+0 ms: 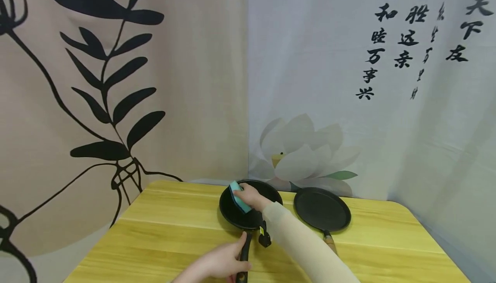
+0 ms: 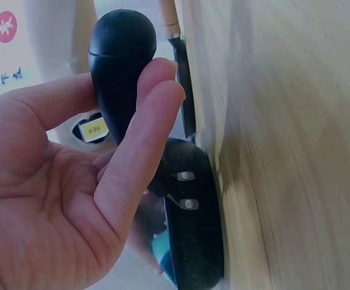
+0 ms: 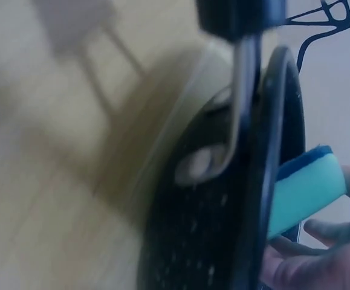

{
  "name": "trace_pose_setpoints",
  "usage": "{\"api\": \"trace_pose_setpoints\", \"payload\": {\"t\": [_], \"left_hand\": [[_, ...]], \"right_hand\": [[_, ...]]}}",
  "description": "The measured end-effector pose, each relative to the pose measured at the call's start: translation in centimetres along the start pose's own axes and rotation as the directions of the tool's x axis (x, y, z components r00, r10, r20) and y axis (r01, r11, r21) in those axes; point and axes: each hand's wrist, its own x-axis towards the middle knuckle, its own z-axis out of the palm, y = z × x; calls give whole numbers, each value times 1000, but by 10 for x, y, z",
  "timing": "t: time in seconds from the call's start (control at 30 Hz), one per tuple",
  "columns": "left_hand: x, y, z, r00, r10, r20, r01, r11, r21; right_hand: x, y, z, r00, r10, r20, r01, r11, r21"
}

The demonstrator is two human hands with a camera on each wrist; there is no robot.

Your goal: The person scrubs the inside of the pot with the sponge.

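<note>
A black frying pan [image 1: 267, 190] sits on the table near its back edge, its handle [image 1: 245, 253] pointing toward me. My left hand [image 1: 224, 258] grips that handle, and in the left wrist view the fingers [image 2: 141, 151] pass around it. Inside the pan, my right hand [image 1: 251, 196] holds a teal sponge [image 1: 243, 204] with a dark blue scouring layer. In the right wrist view the sponge [image 3: 311, 193] shows above the pan's rim, with the dark layer turned away from the fingers. Whether the sponge touches the pan's bottom is hidden.
Right of the frying pan lies a flat black pan [image 1: 321, 209] with a wooden handle [image 1: 330, 243], partly behind my right sleeve [image 1: 302, 244]. A black device [image 1: 265, 236] with a yellow label hangs at my right wrist. A printed curtain [image 1: 201, 80] stands behind the wooden table [image 1: 166, 227].
</note>
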Motion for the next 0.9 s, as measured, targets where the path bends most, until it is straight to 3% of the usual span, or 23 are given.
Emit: {"api": "trace_pose_setpoints", "payload": {"t": [0.2,0.33,0.43,0.57,0.73,0.9], "left_hand": [[29,-48,1,999,23,32,-25,998,64],[51,-86,2,999,32,31,-30,999,-44],[63,-107,2,998,35,46,-30,994,-106],[67,-114,2,997,50,53,-43,992,-120],[65,-112,3,997,51,52,-44,990,-135],[66,-113,3,998,43,41,-38,991,-127]], "right_hand": [[3,6,-9,993,-107,-39,97,971,-218],[1,6,-12,990,-142,-5,129,911,-391],[-1,5,-13,991,-136,17,128,872,-473],[-5,4,-17,993,-111,31,110,836,-537],[-6,4,-23,994,-94,57,110,792,-601],[-4,6,-28,993,-67,97,113,765,-634]]}}
